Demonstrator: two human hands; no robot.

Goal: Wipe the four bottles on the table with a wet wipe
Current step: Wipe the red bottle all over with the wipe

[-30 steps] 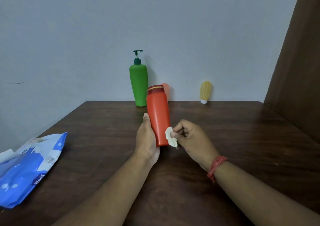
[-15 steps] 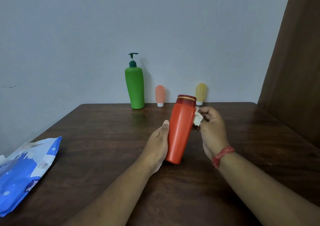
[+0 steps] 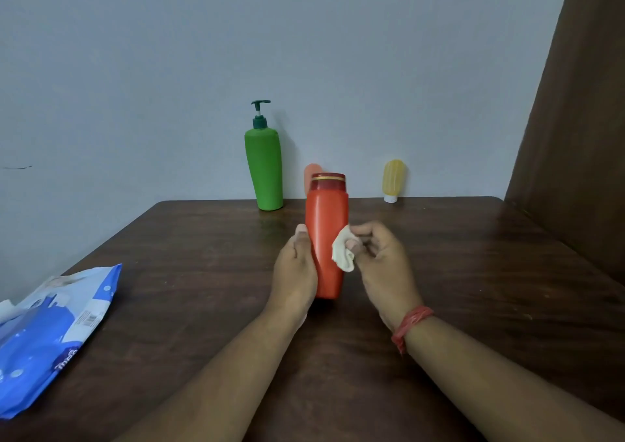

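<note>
Red bottle [image 3: 326,235]: smooth plastic, satin sheen, thin gold-coloured band under darker cap. Wet wipe [image 3: 342,251]: soft crumpled off-white cloth-like sheet. Green pump bottle [image 3: 264,167], far: matt plastic, dark green plastic pump. Yellow tube [image 3: 393,179], far right: translucent ribbed soft plastic, white cap. Table [image 3: 473,272]: dark wood grain, low sheen. Wipes pack [image 3: 50,333], near left: glossy blue-white plastic film, wrinkled. Wall [image 3: 169,69]: matt grey paint.

Four bottles: one red [image 3: 326,238], one green pump [image 3: 264,167], one pink [image 3: 308,176], one yellow [image 3: 393,179]; one wipe [image 3: 342,254]; one wipes pack [image 3: 47,336].
</note>
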